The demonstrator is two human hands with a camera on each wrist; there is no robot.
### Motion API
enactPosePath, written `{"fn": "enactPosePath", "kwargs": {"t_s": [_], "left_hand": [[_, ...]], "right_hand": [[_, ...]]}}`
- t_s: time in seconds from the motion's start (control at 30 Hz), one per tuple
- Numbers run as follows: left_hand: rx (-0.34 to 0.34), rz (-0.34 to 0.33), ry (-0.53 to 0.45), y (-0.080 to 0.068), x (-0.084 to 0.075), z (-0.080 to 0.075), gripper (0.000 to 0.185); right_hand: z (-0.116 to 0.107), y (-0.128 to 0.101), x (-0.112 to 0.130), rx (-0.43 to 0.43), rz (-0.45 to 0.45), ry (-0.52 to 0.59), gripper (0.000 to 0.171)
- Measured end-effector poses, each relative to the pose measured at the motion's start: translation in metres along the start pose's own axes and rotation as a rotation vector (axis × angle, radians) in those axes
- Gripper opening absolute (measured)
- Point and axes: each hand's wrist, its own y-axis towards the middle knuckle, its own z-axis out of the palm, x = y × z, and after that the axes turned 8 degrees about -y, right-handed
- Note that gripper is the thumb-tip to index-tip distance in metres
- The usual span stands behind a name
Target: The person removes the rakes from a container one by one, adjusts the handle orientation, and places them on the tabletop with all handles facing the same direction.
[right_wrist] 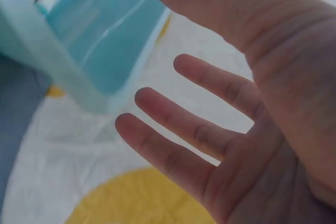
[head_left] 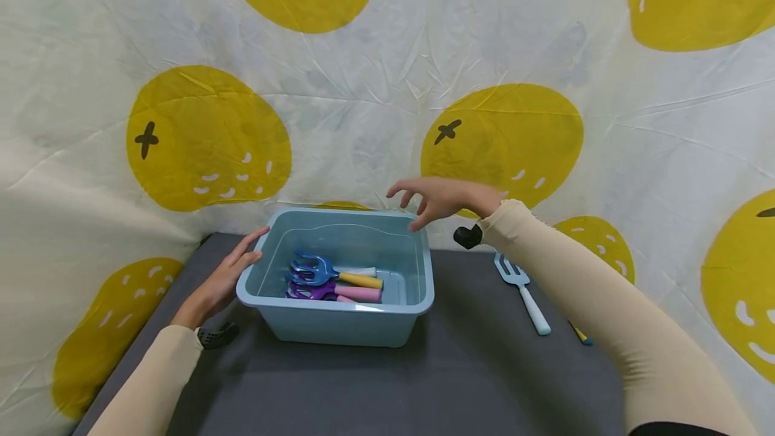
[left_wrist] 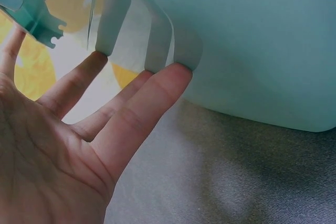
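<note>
A light blue plastic basin [head_left: 339, 307] holds several small toy garden forks. On top lie a blue fork [head_left: 316, 270] with a yellow handle and a purple one with a pink handle [head_left: 358, 293]. My left hand [head_left: 220, 281] rests straight fingers against the basin's left side. In the left wrist view its fingertips [left_wrist: 181, 74] meet the smooth basin wall. Over the back right corner hovers my right hand [head_left: 445, 197], with nothing in its loosely bent, spread fingers. The right wrist view shows that hand's fingers [right_wrist: 194, 129] apart from the basin rim [right_wrist: 68, 77].
A pale blue garden fork [head_left: 534, 308] lies on the grey cloth-covered table [head_left: 339, 395] right of the basin. Beyond it, the end of a blue and yellow tool [head_left: 582, 335] peeks out from under the right sleeve. A white curtain [head_left: 363, 113] with yellow shapes hangs behind.
</note>
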Motion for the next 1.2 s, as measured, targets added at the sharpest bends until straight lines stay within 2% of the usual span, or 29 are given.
{"fn": "enactPosePath", "kwargs": {"t_s": [0.23,0.43,0.57,0.67,0.83,0.97,1.1,1.2], "left_hand": [[-0.008,0.004,0.009,0.0,0.001,0.0,0.061],[-0.012,0.012,0.014,-0.002,0.002,-0.002,0.061],[-0.008,0.014,0.005,-0.001,0.003,-0.003,0.061],[0.0,0.019,-0.002,0.0,0.004,-0.003,0.06],[0.008,0.03,-0.011,0.0,0.002,-0.004,0.059],[0.009,0.035,-0.01,0.0,0.001,-0.004,0.059],[0.003,0.029,-0.009,0.0,0.001,-0.004,0.059],[0.0,0.028,-0.006,-0.001,0.002,-0.004,0.059]], "right_hand": [[0.023,0.035,0.016,0.042,-0.077,-0.05,0.074],[0.049,0.067,0.028,0.099,-0.057,-0.14,0.073],[0.066,0.089,0.033,0.148,-0.049,-0.116,0.069],[0.078,0.103,0.034,0.187,-0.019,-0.085,0.067],[0.097,0.123,0.039,0.25,0.037,-0.114,0.066],[0.113,0.136,0.043,0.297,0.115,-0.098,0.063],[0.127,0.143,0.043,0.303,0.187,-0.092,0.054],[0.134,0.147,0.042,0.302,0.192,-0.107,0.048]]}}
